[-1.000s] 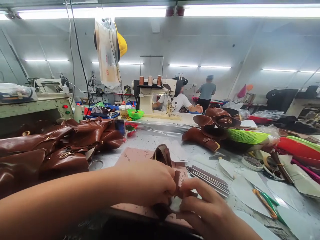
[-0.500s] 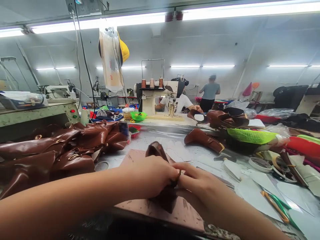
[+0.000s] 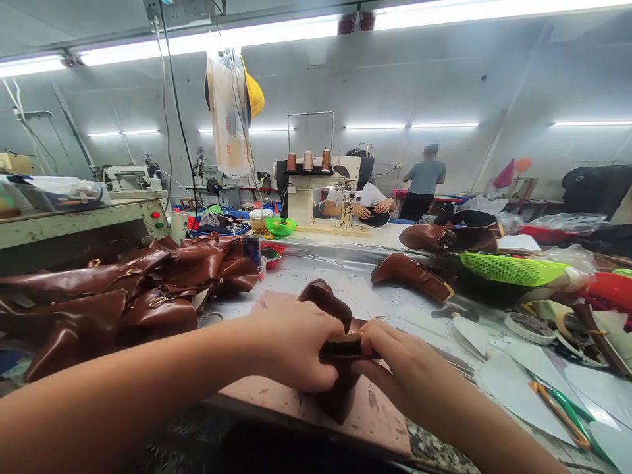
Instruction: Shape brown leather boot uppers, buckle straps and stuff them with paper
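A brown leather boot upper is held between my two hands over a pink board. My left hand is closed on its left side, thumb below and fingers above a dark open fold. My right hand pinches the edge of that fold from the right, the fingertips partly hidden by the leather. The far end of the upper curls up beyond my hands. Another brown boot upper lies farther off on the table.
Brown leather uppers with buckles are heaped at left. Right of my hands lie white paper pieces, green-and-orange handled scissors, tape rolls and a green basket. Ahead stands a sewing machine, with a co-worker's hands behind it.
My hands have moved slightly apart, and the fold of leather between them now gapes wider. Across the table, the co-worker's hands have shifted onto a dark piece. The view has turned slightly left.
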Tool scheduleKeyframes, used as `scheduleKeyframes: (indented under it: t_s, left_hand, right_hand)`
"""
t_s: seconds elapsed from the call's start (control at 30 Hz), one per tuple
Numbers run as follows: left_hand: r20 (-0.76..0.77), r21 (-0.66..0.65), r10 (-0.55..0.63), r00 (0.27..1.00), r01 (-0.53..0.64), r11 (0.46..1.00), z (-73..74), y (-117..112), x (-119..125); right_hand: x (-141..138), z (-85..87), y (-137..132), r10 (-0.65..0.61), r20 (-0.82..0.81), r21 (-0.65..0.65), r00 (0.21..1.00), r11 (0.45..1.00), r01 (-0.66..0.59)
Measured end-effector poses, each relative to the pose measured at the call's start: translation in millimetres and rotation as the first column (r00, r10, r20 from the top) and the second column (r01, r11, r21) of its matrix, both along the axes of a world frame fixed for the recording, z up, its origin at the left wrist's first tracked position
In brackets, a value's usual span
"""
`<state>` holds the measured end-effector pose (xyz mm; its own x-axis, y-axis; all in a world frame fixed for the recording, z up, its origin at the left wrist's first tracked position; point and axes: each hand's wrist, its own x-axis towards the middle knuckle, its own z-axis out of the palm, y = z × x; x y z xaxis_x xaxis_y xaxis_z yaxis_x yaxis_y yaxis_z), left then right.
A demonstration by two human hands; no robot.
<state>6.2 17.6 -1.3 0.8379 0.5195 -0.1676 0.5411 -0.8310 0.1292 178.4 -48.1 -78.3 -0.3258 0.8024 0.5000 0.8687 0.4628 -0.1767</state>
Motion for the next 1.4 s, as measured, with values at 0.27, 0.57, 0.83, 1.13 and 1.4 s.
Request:
scheduleKeyframes:
  t_s: [0.27, 0.57, 0.83, 1.13, 1.4]
  left_hand:
    - [0.034, 0.151, -0.007, 0.999, 0.002, 0.989, -18.1, 2, 3]
    - [0.017, 0.176, 0.004, 1.000, -0.007, 0.984, -19.1, 1, 7]
    - [0.119, 0.151, 0.019, 0.993, -0.037, 0.988, -22.2, 1, 1]
    - [0.381, -0.148, 0.182, 0.907, -0.135, 0.980, -25.0, 10, -22]
    - [0.402, -0.168, 0.210, 0.891, -0.154, 0.974, -25.5, 8, -19]
  right_hand:
    - [-4, -8.3, 3, -0.041, -0.033, 0.151, 0.999, 0.987, 0.046]
    - [-7, -9.0, 4, -0.074, -0.038, 0.168, 0.997, 0.983, 0.079]
    - [3, -10.5, 9, -0.009, -0.268, 0.054, 0.963, 0.998, 0.024]
    - [9, -11.4, 27, 0.183, -0.750, -0.231, 0.635, 0.828, -0.511]
    - [0, -11.6, 32, 0.035, -0.719, -0.205, 0.694, 0.943, -0.260]
